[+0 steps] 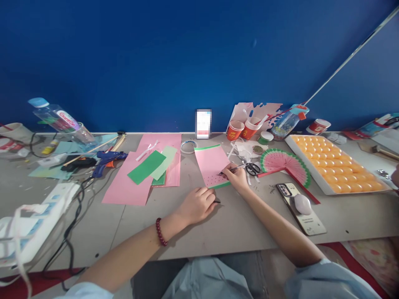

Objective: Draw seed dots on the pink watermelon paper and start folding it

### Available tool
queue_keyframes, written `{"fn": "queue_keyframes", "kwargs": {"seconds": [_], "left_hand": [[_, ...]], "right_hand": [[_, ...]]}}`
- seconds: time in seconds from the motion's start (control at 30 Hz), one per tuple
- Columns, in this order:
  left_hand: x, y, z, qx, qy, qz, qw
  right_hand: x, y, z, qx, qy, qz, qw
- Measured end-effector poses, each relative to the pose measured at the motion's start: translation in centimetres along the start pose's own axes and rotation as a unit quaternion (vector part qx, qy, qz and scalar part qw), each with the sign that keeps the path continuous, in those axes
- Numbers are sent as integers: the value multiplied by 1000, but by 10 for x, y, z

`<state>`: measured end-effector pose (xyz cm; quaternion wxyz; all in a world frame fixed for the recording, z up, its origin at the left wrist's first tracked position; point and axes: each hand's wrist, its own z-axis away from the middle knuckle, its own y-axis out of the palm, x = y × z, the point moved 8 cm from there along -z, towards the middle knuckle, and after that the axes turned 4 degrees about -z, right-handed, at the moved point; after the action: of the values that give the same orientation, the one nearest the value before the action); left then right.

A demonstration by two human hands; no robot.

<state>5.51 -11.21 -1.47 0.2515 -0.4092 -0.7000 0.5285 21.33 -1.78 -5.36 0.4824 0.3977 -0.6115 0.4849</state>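
Note:
A pink paper sheet [212, 161] with green strips along its far and near edges lies on the table in front of me. Rows of small dark dots run across its lower part. My right hand [237, 179] grips a black pen [222, 172], its tip down at the dotted area. Closed at the sheet's near left corner, my left hand [197, 204] has a slim black piece, like a pen cap [217, 202], poking out from its fingers. Right of the pen hand are black scissors [252, 168] and a watermelon-patterned folded paper fan [283, 162] with red sticks.
Green card [146, 167] lies on pink paper [124, 189] at left, near a blue glue gun [107, 161] and a power strip [46, 224]. Rightward are a phone [311, 222] carrying a white case [302, 204], a tray of orange balls [335, 164] and paper cups [235, 130].

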Motion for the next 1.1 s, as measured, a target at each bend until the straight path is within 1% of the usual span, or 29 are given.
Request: {"fn": "queue_keyframes", "kwargs": {"seconds": [0.5, 0.97, 1.1], "left_hand": [[0, 1, 0, 3, -1, 5, 1000], [1, 2, 1, 0, -2, 11, 1000], [0, 1, 1, -3, -1, 9, 1000]], "right_hand": [[1, -1, 1, -5, 6, -4, 1000], [1, -1, 1, -4, -10, 16, 1000], [-1, -5, -2, -24, -14, 13, 1000]]}}
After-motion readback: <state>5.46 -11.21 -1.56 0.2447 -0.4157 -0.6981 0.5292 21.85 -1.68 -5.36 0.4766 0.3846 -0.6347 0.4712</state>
